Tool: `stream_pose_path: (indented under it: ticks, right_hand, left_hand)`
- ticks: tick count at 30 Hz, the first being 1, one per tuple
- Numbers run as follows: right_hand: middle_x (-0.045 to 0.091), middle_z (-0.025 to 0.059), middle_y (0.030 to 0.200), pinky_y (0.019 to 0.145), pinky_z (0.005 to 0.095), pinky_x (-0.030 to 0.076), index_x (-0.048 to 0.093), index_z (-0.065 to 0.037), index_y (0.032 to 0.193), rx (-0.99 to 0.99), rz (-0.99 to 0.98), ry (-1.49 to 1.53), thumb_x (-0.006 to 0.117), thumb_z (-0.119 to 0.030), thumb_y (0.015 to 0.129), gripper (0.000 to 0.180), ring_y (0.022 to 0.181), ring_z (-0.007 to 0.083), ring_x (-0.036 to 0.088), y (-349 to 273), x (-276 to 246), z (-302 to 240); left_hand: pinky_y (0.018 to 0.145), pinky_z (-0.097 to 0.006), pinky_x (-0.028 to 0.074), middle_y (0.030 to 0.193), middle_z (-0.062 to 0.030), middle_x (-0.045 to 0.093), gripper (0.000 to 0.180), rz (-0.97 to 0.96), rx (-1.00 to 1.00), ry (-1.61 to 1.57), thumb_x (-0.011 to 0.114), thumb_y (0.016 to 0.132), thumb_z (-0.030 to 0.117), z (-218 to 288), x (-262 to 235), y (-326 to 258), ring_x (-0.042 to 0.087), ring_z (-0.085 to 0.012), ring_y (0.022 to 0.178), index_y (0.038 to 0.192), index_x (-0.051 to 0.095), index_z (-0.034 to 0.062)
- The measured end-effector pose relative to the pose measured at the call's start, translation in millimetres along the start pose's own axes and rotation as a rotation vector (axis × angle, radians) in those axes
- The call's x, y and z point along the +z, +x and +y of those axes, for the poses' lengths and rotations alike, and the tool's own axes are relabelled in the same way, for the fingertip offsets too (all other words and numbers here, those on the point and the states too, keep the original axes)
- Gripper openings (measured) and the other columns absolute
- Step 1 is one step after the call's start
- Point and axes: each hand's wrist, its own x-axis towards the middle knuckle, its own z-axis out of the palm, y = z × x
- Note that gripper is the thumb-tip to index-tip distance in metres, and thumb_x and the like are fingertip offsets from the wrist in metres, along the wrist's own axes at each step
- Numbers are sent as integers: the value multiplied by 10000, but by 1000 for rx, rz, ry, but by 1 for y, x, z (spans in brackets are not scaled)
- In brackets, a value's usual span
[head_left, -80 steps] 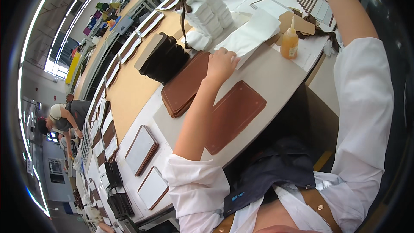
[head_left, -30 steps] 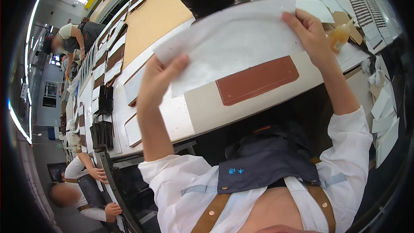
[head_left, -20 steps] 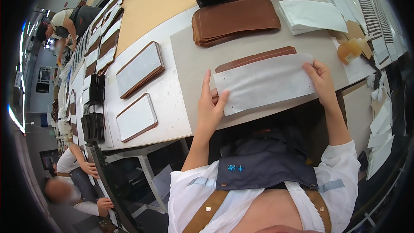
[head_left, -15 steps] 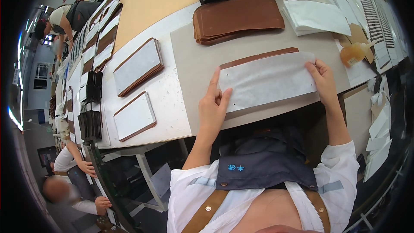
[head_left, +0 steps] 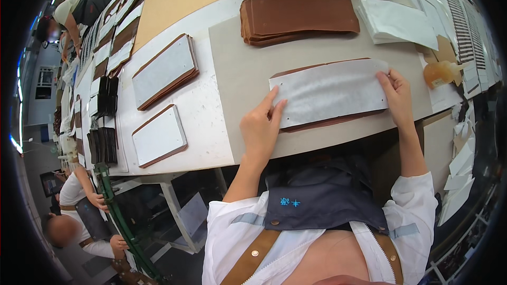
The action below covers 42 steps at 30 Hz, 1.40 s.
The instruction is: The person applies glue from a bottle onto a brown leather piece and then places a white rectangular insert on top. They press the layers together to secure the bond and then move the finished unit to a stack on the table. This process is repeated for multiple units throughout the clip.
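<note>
**White sheet pressed flat on the brown leather piece**

My left hand (head_left: 260, 126) lies at the seven o'clock corner of the white sheet (head_left: 330, 91), fingers stretched out flat and open, the tips pressing on the sheet's left edge — its grip closes on nothing. My right hand (head_left: 397, 95) sits at the sheet's three o'clock end, fingertips pinching that short edge against what lies under it; its grip is closed lightly on the sheet. The white sheet is spread over a brown leather piece (head_left: 338, 121), whose rim peeks out along the top and bottom edges. Both rest on a grey mat (head_left: 237, 68) on the worktop (head_left: 203, 111), right in front of me.

At twelve o'clock from the sheet a stack of brown leather pieces (head_left: 298, 15) lies on the mat. At one o'clock, a pile of white sheets (head_left: 396, 21). At three o'clock, just past my right hand, an amber glue bottle (head_left: 441, 73) lies tipped over. At nine and ten o'clock sit two lined panels (head_left: 158, 136) with white faces and brown rims — well apart from my hands. Another person (head_left: 79, 5) bends over the far worktop at ten o'clock.
</note>
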Motion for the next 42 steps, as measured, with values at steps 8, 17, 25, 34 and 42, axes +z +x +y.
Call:
stream_pose_path:
  ticks: [8, 17, 25, 34, 42]
  right_hand:
    - [716, 20, 923, 721, 199, 476, 675, 50, 1113, 13, 16, -23, 591, -144, 1031, 227, 808, 35, 611, 1, 0, -1]
    - [719, 40, 1043, 808, 211, 499, 659, 51, 1207, 40, -33, -71, 589, -166, 1037, 284, 905, 56, 638, 3, -7, 4]
    - [606, -51, 757, 600, 197, 369, 630, 11, 947, -17, 33, -124, 606, -160, 1027, 191, 680, -2, 459, 3, -2, 6]
    - [576, -69, 727, 570, 202, 341, 623, 6, 934, -25, 46, -123, 616, -159, 1021, 187, 651, -3, 424, 4, -2, 9]
    - [670, -15, 743, 584, 192, 392, 660, 18, 1088, -23, 47, -182, 627, -139, 1012, 177, 654, 7, 517, 1, -1, 3]
  left_hand:
    - [528, -340, 427, 585, -88, 562, 338, -10, 10, 25, 765, 901, 234, -1, 0, 2, 518, -218, 493, 1198, 739, 74]
    - [521, -337, 416, 572, -71, 539, 341, -16, -3, 43, 770, 895, 241, -1, 2, 2, 503, -208, 484, 1193, 741, 76]
    - [523, -275, 370, 568, -27, 437, 358, -17, 10, 51, 781, 890, 173, 1, 2, 1, 397, -101, 517, 1225, 734, 59]
    - [518, -273, 370, 561, -24, 435, 361, -5, 26, 48, 785, 887, 178, -1, 4, 1, 394, -101, 508, 1227, 735, 66]
    - [526, -317, 409, 563, -45, 506, 353, -6, 33, 81, 785, 880, 220, -2, 4, 0, 481, -169, 495, 1205, 741, 89]
